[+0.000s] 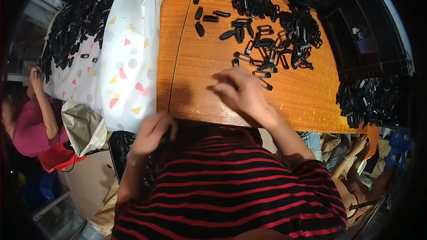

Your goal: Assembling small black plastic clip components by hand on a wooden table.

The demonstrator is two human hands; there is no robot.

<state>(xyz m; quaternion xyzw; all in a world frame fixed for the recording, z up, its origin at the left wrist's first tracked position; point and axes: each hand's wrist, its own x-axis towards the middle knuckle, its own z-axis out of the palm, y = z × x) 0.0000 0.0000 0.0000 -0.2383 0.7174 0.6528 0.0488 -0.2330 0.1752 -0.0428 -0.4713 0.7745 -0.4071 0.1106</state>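
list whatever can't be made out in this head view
All in the head view:
Right hand: motion blur hides whether it holds anything.
Left hand: blurred fingers; any small thing inside cannot be told.
Far pile of black parts: its far end is cut off by the upper edge.
Pile at the right: pieces overlap, too small and dark to count.

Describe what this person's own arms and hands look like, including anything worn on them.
The left hand and right hand are ungloved, and the forearms are uncovered. The right sleeve is short, black with thin red stripes. Something like a thin band may circle the left wrist, but blur leaves it unclear.
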